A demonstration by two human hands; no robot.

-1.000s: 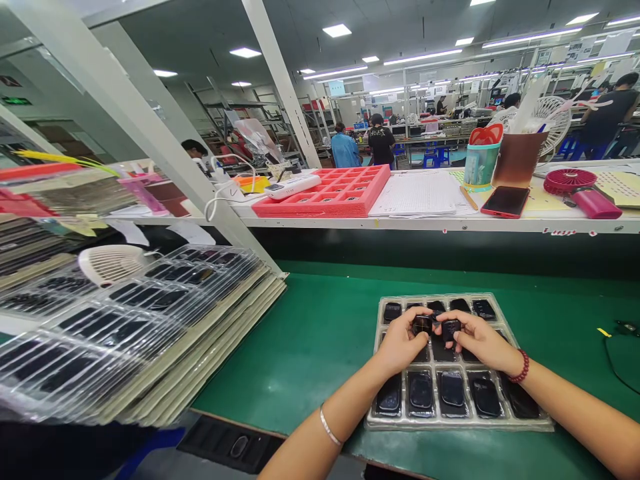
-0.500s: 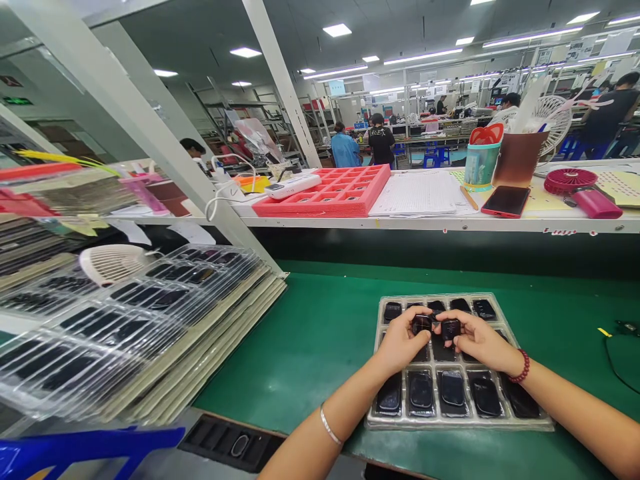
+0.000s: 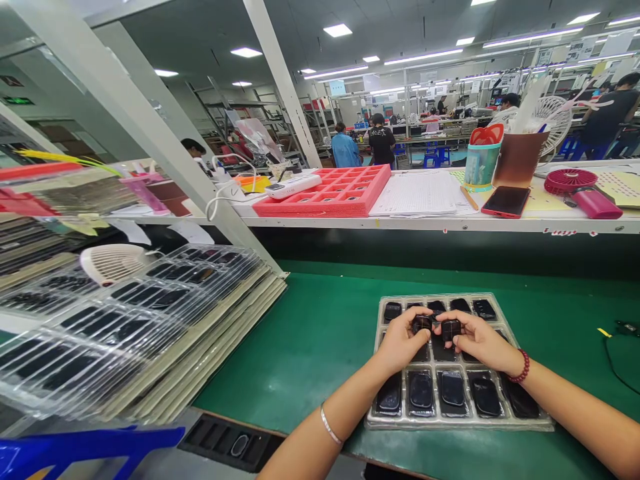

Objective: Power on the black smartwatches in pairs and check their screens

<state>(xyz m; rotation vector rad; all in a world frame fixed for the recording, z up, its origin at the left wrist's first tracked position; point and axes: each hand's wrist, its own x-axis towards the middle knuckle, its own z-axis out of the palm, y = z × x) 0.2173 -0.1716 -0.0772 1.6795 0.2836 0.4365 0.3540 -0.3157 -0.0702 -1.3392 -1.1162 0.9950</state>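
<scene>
A clear plastic tray (image 3: 457, 423) on the green table has several compartments with dark rounded pieces in them. Over its middle, my left hand (image 3: 404, 339) pinches a small glossy black piece (image 3: 423, 324) between thumb and fingers. Close beside it, my right hand (image 3: 475, 339) grips another black piece (image 3: 451, 330) of similar size. The two pieces are side by side; whether they are joined is hidden by the fingertips. Below my hands, a row of dark pieces (image 3: 453, 389) lies in the front compartments.
Stacked clear trays (image 3: 150, 320) fill the left side, with a white fan (image 3: 113, 263) on them. A shelf (image 3: 425, 223) behind holds a red foam tray (image 3: 330, 190), papers, a phone (image 3: 506, 201) and a cup (image 3: 483, 163). A black cable (image 3: 615, 370) lies at right.
Both black pieces have tilted slightly in my fingers, and their reflections differ. My hands have stayed in nearly the same place.
</scene>
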